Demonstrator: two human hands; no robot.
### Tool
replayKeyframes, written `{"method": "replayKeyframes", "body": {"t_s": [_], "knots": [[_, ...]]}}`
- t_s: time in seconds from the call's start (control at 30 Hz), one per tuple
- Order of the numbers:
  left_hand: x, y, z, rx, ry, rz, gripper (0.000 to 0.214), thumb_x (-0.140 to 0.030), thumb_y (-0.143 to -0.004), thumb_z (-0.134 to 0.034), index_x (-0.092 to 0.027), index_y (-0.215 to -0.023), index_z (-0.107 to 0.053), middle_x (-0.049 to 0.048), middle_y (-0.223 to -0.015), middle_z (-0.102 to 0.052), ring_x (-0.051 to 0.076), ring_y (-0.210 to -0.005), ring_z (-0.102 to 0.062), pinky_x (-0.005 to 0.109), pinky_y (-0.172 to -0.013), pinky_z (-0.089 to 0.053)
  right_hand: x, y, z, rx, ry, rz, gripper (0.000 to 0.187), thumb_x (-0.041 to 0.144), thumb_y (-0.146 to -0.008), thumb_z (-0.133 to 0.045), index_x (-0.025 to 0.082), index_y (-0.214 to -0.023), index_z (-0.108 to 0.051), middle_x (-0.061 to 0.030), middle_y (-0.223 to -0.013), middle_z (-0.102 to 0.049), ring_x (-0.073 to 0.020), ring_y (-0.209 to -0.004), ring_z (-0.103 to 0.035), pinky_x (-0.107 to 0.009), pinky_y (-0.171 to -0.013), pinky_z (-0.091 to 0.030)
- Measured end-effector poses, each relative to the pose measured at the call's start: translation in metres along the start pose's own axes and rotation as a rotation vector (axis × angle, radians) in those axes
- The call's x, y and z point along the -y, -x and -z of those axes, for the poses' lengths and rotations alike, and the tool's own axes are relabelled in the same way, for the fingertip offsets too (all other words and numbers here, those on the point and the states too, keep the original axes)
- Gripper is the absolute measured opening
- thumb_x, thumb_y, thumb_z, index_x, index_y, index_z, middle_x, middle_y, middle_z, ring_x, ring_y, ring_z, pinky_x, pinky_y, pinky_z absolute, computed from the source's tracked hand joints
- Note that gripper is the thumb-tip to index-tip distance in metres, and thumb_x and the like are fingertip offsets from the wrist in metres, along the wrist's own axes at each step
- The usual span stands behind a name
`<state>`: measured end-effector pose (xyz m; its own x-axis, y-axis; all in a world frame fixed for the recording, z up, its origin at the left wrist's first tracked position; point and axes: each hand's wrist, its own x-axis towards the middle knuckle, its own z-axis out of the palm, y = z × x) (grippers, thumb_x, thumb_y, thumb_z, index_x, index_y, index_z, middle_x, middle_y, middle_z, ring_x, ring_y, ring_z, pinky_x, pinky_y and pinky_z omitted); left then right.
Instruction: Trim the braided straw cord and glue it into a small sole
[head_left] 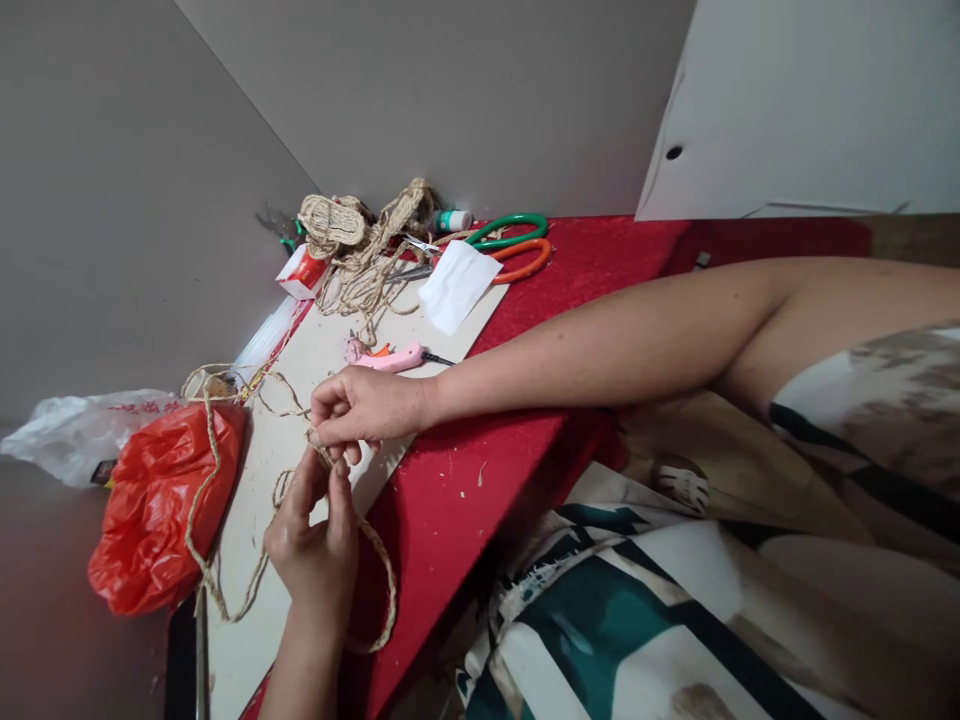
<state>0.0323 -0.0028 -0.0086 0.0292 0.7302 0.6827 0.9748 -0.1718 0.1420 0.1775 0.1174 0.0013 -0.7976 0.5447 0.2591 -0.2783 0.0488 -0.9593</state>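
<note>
My left hand [311, 530] comes up from the bottom, its thumb and fingers pinching a tan braided straw cord [386, 570]. My right hand [379, 405] reaches in from the right. Its fingers are closed on the same cord, just above the left fingertips. The gripped piece is mostly hidden by the fingers. From the hands, one loop of cord hangs over the red cloth, and another length trails left across the pale board [247, 510] onto a red plastic bag. A pink glue gun [397, 358] with a black cable lies just beyond my right hand.
Behind lie a heap of straw cord [367, 270], scissors [525, 260] with green and orange handles, white paper [457, 285], a small bottle [454, 220] and a red-and-white box [301, 272]. The red bag [165, 510] and a clear bag [82, 430] stand left, by the grey wall [112, 200].
</note>
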Motion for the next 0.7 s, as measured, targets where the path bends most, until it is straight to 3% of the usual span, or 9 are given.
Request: {"method": "replayKeyframes", "body": {"t_s": [0.13, 0.23, 0.37, 0.53, 0.7], "knots": [[-0.003, 0.0, 0.004, 0.038, 0.307, 0.265, 0.034, -0.029, -0.082, -0.067, -0.022, -0.115, -0.068, 0.0059, -0.095, -0.075, 0.019, -0.073, -0.072, 0.03, -0.069, -0.057, 0.0, -0.002, 0.005, 0.057, 0.011, 0.071, 0.012, 0.021, -0.08, -0.062, 0.013, -0.079, -0.052, 0.0023, -0.062, -0.06, -0.0061, -0.05, -0.055, -0.014, -0.04, -0.04], [-0.01, -0.002, 0.008, 0.04, 0.51, 0.413, 0.032, -0.031, -0.081, -0.068, -0.021, -0.111, -0.069, 0.0038, -0.09, -0.075, 0.016, -0.067, -0.07, 0.028, -0.066, -0.058, 0.0, -0.003, 0.008, 0.083, -0.001, 0.099, 0.023, 0.027, -0.078, -0.067, 0.013, -0.094, -0.057, 0.0038, -0.062, -0.059, -0.0067, -0.05, -0.054, -0.016, -0.042, -0.042], [-0.019, -0.007, 0.012, 0.05, 0.621, 0.475, 0.028, -0.031, -0.08, -0.069, -0.02, -0.107, -0.072, 0.0025, -0.083, -0.074, 0.014, -0.064, -0.068, 0.027, -0.064, -0.058, -0.002, -0.005, 0.008, 0.16, -0.069, 0.106, 0.034, 0.026, -0.076, -0.069, 0.009, -0.105, -0.061, 0.0036, -0.061, -0.058, -0.0066, -0.051, -0.052, -0.016, -0.042, -0.042], [-0.019, -0.008, 0.014, 0.061, 0.702, 0.475, 0.027, -0.028, -0.08, -0.07, -0.021, -0.106, -0.072, 0.0018, -0.083, -0.073, 0.012, -0.062, -0.065, 0.026, -0.065, -0.056, -0.003, -0.005, 0.008, 0.195, -0.165, 0.119, 0.029, 0.023, -0.074, -0.07, 0.007, -0.098, -0.066, 0.0036, -0.06, -0.057, -0.0049, -0.048, -0.046, -0.016, -0.04, -0.036], [-0.013, -0.005, 0.014, 0.134, 0.725, 0.514, 0.03, -0.029, -0.079, -0.07, -0.019, -0.108, -0.071, 0.0038, -0.083, -0.072, 0.012, -0.062, -0.063, 0.026, -0.066, -0.055, -0.008, -0.008, 0.009, 0.141, -0.214, 0.127, 0.025, 0.027, -0.069, -0.076, 0.008, -0.084, -0.068, 0.0029, -0.058, -0.059, -0.0041, -0.046, -0.042, -0.017, -0.041, -0.032]]}}
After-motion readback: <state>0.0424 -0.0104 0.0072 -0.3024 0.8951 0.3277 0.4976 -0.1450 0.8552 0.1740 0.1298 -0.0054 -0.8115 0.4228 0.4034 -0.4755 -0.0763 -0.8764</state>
